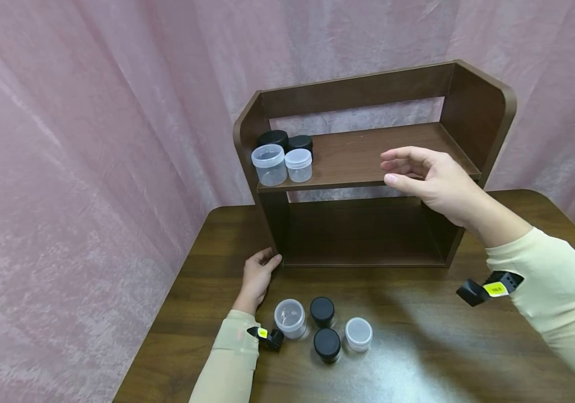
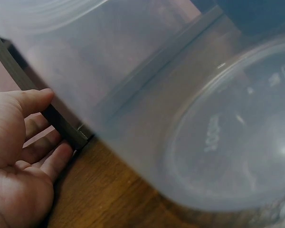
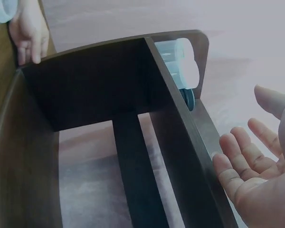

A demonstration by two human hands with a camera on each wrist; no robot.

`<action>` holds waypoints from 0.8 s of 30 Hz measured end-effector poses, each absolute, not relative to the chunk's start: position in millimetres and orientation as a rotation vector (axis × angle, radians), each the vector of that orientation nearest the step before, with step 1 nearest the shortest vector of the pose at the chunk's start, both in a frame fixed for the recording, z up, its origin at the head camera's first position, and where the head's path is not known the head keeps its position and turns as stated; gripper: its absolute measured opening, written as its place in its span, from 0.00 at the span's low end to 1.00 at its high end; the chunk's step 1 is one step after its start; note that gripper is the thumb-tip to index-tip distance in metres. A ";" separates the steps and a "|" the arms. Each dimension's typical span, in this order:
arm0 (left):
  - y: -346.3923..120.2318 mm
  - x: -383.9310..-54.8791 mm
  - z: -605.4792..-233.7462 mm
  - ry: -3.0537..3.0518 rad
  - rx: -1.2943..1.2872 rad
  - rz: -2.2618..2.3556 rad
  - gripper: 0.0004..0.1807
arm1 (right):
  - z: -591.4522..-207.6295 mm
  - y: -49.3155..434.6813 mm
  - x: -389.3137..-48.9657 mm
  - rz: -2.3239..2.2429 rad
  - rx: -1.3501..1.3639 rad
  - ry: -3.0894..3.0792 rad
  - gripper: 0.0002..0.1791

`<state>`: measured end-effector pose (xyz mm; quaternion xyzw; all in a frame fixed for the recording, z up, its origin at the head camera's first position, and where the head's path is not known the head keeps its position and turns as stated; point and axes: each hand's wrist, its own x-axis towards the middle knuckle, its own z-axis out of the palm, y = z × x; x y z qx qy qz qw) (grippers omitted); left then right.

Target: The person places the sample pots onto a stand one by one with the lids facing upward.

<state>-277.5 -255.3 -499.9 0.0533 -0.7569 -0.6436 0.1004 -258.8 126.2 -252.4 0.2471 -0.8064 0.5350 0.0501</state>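
Note:
A brown two-tier shelf stands on the table. At its lower left front corner my left hand holds the side panel, thumb across the front edge and fingers along the outer side. My right hand hovers in front of the upper board, fingers apart and nothing in it. On that board's left end are a larger clear jar, a smaller clear jar and two black-lidded jars behind, one being the right black-lidded jar. The right wrist view shows my right palm beside the shelf.
In front of the shelf stand a large clear jar, a small white-lidded jar, a rear black-lidded jar and a front black-lidded jar. The large one is right by my left wrist. Pink curtains hang behind the table.

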 end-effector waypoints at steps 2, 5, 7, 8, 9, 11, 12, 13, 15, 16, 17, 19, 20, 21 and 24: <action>-254.7 -277.2 -500.6 -2.238 0.158 -1.896 0.26 | -260.8 136.2 -250.6 1.619 0.756 -2.445 0.23; -254.2 -277.3 -501.2 -2.239 0.159 -1.892 0.25 | -276.7 149.8 -239.4 1.603 0.749 -2.423 0.20; -254.0 -277.6 -501.3 -2.235 0.154 -1.891 0.25 | -289.6 158.0 -233.1 1.616 0.738 -2.400 0.19; -253.8 -277.8 -501.3 -2.233 0.149 -1.890 0.25 | -296.3 162.2 -230.1 1.619 0.728 -2.391 0.18; -253.7 -277.9 -501.4 -2.233 0.143 -1.889 0.25 | -302.8 166.1 -227.0 1.623 0.714 -2.381 0.18; -253.3 -278.1 -501.3 -2.231 0.137 -1.890 0.25 | -316.0 174.2 -220.8 1.628 0.679 -2.366 0.18; -253.1 -278.1 -501.2 -2.231 0.135 -1.891 0.25 | -322.3 178.4 -217.6 1.632 0.654 -2.360 0.18; -252.9 -278.1 -501.0 -2.231 0.137 -1.892 0.25 | -328.5 182.5 -214.8 1.634 0.629 -2.354 0.18; -252.7 -278.2 -500.8 -2.232 0.133 -1.891 0.25 | -340.3 190.7 -210.0 1.645 0.585 -2.332 0.18; -252.7 -278.3 -500.2 -2.230 0.134 -1.893 0.25 | -346.2 194.6 -207.9 1.653 0.559 -2.317 0.18; -252.7 -278.3 -499.8 -2.230 0.132 -1.894 0.25 | -351.7 198.4 -206.3 1.677 0.535 -2.295 0.18; -253.2 -278.1 -499.1 -2.229 0.130 -1.896 0.25 | -363.2 205.3 -204.7 1.746 0.495 -2.232 0.18; -253.7 -278.2 -499.1 -2.231 0.128 -1.895 0.25 | -369.1 208.4 -204.6 1.792 0.475 -2.189 0.17; -254.0 -277.9 -498.7 -2.235 0.129 -1.894 0.25 | -375.1 211.3 -204.7 1.852 0.454 -2.136 0.17; -255.1 -277.2 -498.4 -2.239 0.149 -1.901 0.26 | -393.9 217.8 -206.8 1.980 0.381 -1.985 0.16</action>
